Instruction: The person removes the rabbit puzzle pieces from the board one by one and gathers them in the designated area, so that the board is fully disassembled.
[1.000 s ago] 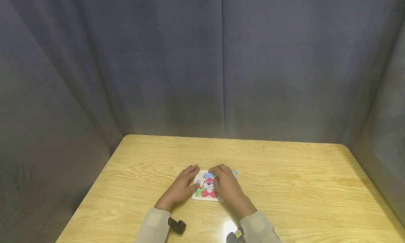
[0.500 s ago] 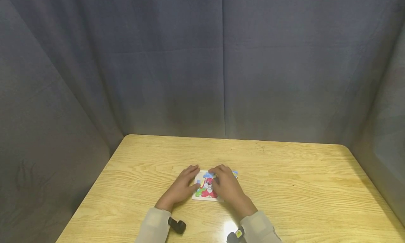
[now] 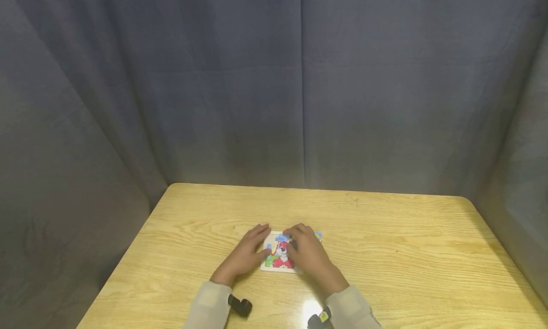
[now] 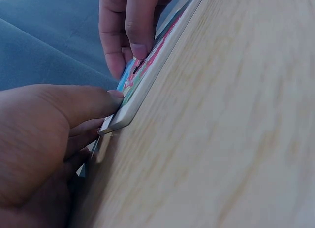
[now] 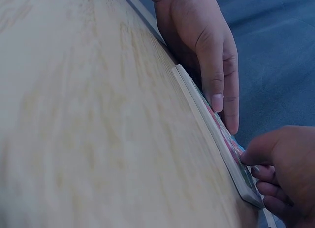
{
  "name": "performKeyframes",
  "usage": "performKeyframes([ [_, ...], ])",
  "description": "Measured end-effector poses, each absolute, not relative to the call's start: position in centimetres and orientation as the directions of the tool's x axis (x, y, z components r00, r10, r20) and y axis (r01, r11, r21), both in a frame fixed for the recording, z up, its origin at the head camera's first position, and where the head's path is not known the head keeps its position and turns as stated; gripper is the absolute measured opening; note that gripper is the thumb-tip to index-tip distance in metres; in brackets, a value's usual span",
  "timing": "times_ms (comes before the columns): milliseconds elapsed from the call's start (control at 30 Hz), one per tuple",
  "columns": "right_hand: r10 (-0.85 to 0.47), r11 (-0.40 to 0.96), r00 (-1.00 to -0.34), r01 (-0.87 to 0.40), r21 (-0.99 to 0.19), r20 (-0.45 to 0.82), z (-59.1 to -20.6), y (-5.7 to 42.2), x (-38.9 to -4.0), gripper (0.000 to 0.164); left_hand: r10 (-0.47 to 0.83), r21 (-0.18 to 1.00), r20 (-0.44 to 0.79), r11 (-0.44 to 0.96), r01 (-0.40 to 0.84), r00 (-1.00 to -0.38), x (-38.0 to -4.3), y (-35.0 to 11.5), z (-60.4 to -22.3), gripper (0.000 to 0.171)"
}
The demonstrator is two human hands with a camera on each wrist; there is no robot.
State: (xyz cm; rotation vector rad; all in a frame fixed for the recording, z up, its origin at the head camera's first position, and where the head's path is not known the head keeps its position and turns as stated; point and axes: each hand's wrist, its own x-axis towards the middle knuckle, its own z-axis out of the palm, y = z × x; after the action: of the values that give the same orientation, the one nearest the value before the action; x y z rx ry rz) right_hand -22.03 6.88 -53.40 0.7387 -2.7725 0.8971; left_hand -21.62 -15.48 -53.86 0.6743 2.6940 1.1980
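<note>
A small framed jigsaw puzzle (image 3: 277, 270) with a red cartoon animal lies on the table. My left hand (image 3: 245, 254) rests at its left side with fingers extended; in the left wrist view the thumb (image 4: 106, 104) presses the board's corner. Over the right half, my right hand (image 3: 311, 256) has its thumb and fingers bent down onto the picture, pinching at a puzzle piece mostly hidden beneath them. The right wrist view shows that thumb (image 5: 256, 151) at the board's surface.
A blue and yellow puzzle piece (image 3: 318, 235) shows past the right hand's far side. The wooden table (image 3: 406, 253) extends around the board, with grey curtains (image 3: 231, 91) behind and at both sides.
Over the last second my right thumb has shifted slightly left onto the animal's face, opening a small gap below the index finger. The left hand and board stay in place.
</note>
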Motion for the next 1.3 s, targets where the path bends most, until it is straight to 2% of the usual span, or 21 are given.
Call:
performKeyframes([
  [700,-0.415,0.683,-0.882,-0.465,-0.563,0.225,-52.3,9.3,-22.0,0.033,0.451,0.725,0.075,0.588,0.359,-0.889,-22.2,-15.1,-53.9,0.061],
  [967,-0.435,0.635,-0.872,-0.473,-0.611,0.223,-51.4,12.6,-21.8,0.031,0.445,0.715,0.064,0.604,0.352,-0.893,-22.0,-15.3,-53.7,0.061],
  [1300,-0.328,0.656,-0.919,-0.389,-0.647,0.220,-52.1,18.1,-22.0,0.031,0.435,0.716,0.061,0.608,0.343,-0.898,-22.0,-15.3,-53.8,0.061],
])
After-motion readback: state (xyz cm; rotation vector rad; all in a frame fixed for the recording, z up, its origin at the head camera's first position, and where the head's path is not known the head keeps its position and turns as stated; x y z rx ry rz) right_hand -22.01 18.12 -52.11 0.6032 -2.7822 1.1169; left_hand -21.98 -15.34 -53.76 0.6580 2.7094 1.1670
